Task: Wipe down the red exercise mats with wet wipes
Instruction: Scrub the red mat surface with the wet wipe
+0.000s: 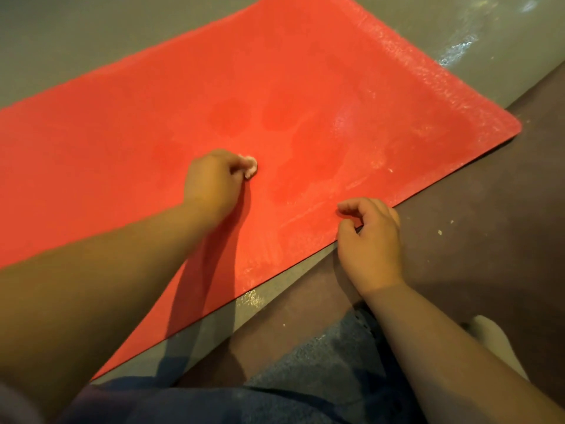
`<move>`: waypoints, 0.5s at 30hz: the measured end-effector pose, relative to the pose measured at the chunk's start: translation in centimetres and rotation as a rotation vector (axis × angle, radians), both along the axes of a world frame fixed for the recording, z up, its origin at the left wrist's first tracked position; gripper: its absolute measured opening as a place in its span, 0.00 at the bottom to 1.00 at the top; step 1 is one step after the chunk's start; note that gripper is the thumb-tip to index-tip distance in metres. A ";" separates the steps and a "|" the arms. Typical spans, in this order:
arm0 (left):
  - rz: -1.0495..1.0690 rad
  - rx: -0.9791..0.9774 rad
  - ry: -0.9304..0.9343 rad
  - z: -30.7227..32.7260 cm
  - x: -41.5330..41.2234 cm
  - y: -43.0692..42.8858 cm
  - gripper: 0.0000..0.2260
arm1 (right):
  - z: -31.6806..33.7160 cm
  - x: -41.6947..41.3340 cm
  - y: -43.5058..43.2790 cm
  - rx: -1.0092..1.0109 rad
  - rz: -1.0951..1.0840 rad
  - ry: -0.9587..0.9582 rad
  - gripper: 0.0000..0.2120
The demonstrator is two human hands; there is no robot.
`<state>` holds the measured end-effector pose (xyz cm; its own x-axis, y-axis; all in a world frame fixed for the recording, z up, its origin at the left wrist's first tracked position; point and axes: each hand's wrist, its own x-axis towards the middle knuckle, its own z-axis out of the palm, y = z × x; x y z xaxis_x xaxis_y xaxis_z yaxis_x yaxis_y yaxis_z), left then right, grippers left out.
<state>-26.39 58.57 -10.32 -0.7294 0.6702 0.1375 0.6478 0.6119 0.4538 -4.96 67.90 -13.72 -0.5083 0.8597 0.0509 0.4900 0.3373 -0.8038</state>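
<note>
The red mat point(122, 133) lies flat on the floor point(76, 35), running from the left edge of the view to a rounded corner at the right. Near the middle of the mat, the left hand point(214, 185) clenches a small balled wipe point(250, 166) and presses it onto the mat. Just right of the wipe, darker damp patches point(293, 166) mark the mat. At the mat's near edge the right hand point(371, 246) rests with curled fingers; I cannot tell whether it grips the edge. Right of the mat, pale crumbs point(440, 232) dot the floor.
</note>
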 end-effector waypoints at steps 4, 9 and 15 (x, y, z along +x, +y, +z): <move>-0.380 -0.007 0.031 -0.5 6.2 -4.7 0.08 | 0.1 -0.4 -0.1 -0.029 -0.026 0.007 0.14; -0.645 -0.037 -0.105 0.9 7.1 -8.4 0.07 | 0.3 -0.5 -0.1 -0.041 -0.021 0.017 0.13; 0.034 0.014 -0.036 0.4 1.7 -2.7 0.10 | 0.6 0.2 0.1 -0.059 0.028 0.033 0.13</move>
